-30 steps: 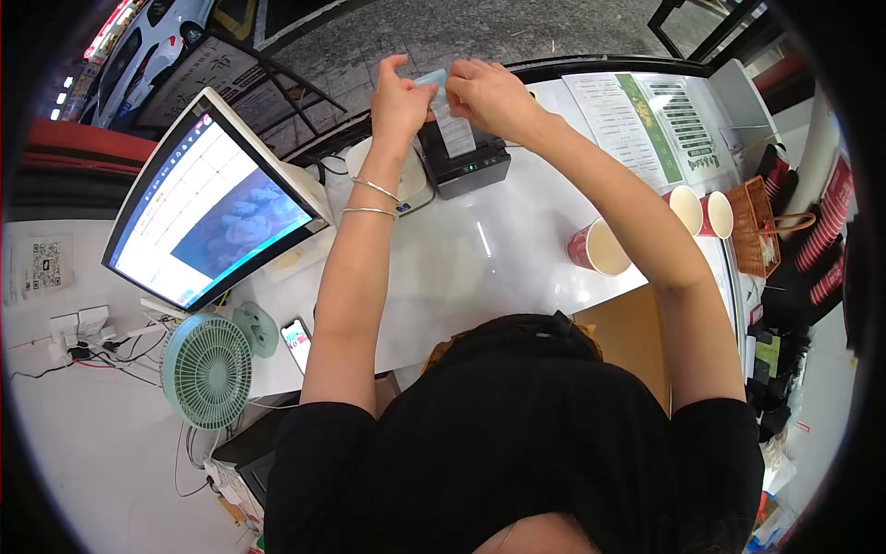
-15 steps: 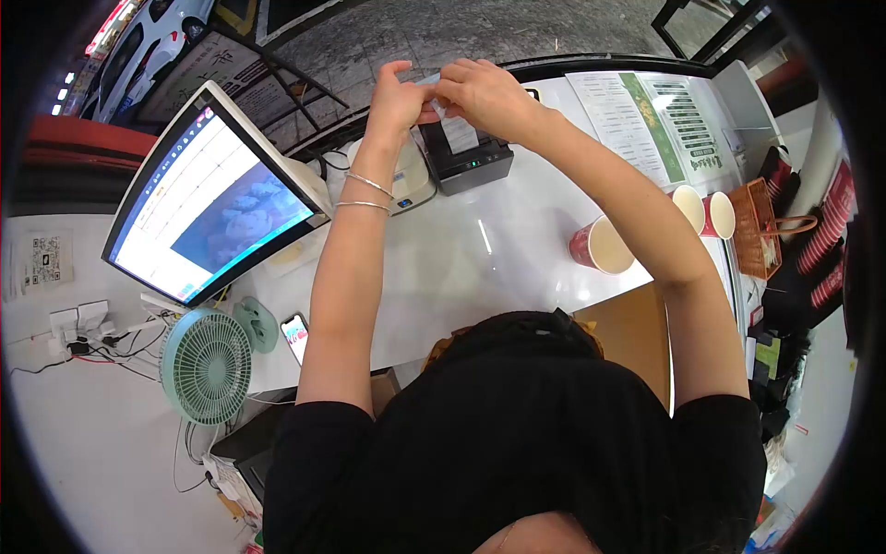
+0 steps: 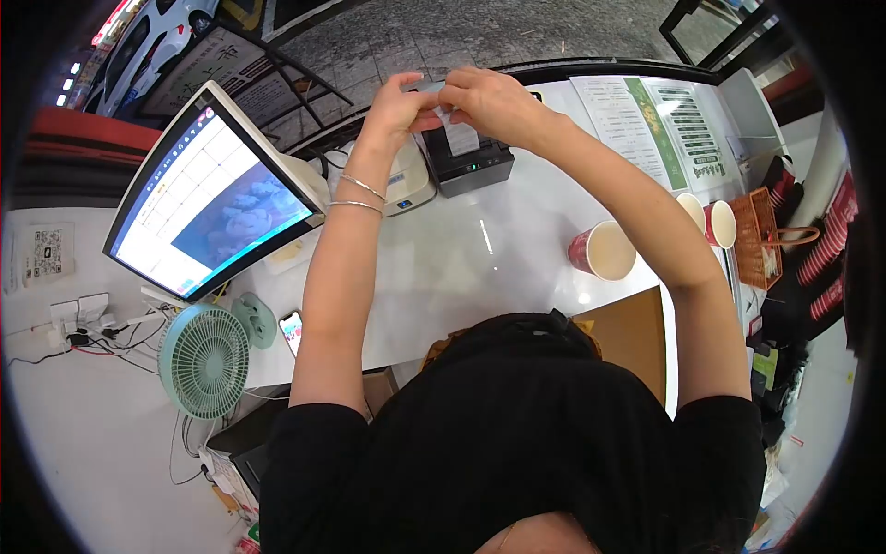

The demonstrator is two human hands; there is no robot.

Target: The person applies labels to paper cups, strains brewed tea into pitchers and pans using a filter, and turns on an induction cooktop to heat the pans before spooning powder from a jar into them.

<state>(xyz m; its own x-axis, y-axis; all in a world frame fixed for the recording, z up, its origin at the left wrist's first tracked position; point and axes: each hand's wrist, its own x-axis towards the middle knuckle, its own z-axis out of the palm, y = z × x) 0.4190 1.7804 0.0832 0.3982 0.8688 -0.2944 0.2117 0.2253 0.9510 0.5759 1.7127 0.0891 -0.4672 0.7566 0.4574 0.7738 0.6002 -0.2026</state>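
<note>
A black receipt printer (image 3: 472, 171) stands at the counter's far edge, with a strip of printed paper (image 3: 461, 138) over its top. My right hand (image 3: 484, 100) is closed on the paper's upper end, above the printer. Close against it, my left hand (image 3: 401, 109) has its thumb raised and its other fingers bent towards the paper; whether they grip it is hidden. Two thin bangles circle my left wrist. Just left of the printer sits a white device (image 3: 409, 183), partly behind my left forearm.
A monitor (image 3: 217, 198), green fan (image 3: 205, 360) and phone (image 3: 291, 332) are at the left. Paper cups (image 3: 609, 251), printed menus (image 3: 637, 129) and a wicker basket (image 3: 757, 238) are at the right. A cardboard box (image 3: 632, 342) lies near my body.
Both hands have come closer together over the printer. The light-blue piece seen between them earlier is now mostly hidden. My left forearm has shifted slightly left.
</note>
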